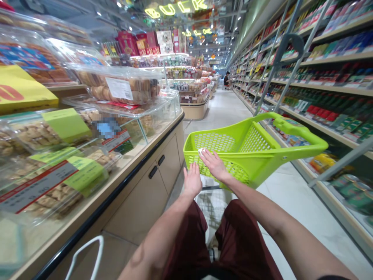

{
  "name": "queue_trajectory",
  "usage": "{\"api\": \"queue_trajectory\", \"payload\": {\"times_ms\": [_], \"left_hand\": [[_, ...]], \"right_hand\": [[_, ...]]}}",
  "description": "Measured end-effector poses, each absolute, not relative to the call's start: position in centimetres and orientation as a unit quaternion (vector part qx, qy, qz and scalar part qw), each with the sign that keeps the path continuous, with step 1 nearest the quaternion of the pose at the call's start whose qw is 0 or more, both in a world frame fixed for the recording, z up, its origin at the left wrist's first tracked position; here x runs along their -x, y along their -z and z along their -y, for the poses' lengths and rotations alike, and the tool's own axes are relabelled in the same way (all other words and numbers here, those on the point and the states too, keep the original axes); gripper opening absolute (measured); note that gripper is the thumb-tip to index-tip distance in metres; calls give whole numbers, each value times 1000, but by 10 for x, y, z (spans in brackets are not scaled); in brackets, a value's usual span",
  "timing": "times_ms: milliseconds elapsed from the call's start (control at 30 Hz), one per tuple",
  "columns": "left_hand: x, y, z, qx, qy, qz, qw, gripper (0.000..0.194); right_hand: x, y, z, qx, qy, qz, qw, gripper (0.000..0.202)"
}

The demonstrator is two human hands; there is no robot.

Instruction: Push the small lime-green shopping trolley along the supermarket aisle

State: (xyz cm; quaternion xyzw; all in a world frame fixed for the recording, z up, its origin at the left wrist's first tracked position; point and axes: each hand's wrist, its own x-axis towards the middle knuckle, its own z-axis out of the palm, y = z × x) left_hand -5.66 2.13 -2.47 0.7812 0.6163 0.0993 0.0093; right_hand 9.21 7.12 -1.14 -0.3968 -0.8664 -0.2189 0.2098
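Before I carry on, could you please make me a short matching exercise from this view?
Column one:
1. Cart
2. White wipe
3. Trousers
4. BULK sign

Column two:
a. Dark red
b. Lit, overhead
c. Bright green, full of holes
d. At the right hand's fingertips

Pairs: 1-c, 2-d, 3-a, 4-b

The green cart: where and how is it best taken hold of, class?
Likely by its handle, coming from the person's right. The handle juts out past the basket at that end, and the open gap between them should let fingers wrap around the bar.
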Motion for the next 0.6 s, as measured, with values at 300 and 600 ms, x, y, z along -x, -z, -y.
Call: {"api": "queue_trajectory", "payload": {"times_ms": [300,600], "left_hand": [[36,23,-13,-802,-98,-590,2,71],[14,8,-23,-775,-112,-622,30,74]], "right_hand": [[-109,63,-60,422,192,875,138,39],[-134,15,-50,450,232,837,205,45]]}}
